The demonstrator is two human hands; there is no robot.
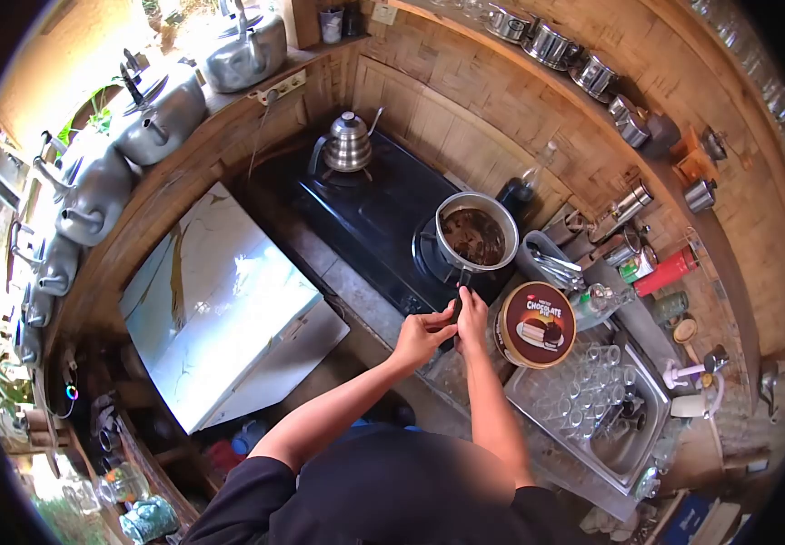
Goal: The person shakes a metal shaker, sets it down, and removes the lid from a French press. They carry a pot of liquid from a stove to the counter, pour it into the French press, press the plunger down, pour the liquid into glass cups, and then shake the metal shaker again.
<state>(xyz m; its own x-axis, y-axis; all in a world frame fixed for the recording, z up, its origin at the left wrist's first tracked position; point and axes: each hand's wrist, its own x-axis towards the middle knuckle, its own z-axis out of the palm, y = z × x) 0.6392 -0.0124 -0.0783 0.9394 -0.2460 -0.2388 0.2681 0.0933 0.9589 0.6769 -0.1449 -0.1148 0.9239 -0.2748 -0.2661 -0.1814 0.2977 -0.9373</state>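
Observation:
A metal saucepan [474,199] with dark brown liquid [472,238] in it sits at the near right of the black gas stove [352,213]. Its handle points toward me. My right hand [472,318] is closed around this handle. At the handle's near end, the thumb and fingers of my left hand [423,341] are closed on it, right beside my right hand. A round tub with "Chocolate Pie" on its lid [536,320] stands just right of my right hand.
A gooseneck kettle [349,145] stands on the stove's far side. Right of the tub, a sink [624,468] holds many glasses [583,391]. Left is a white marble-patterned board [215,309]. Large kettles [161,113] line the window ledge; metal cups [551,45] line a shelf.

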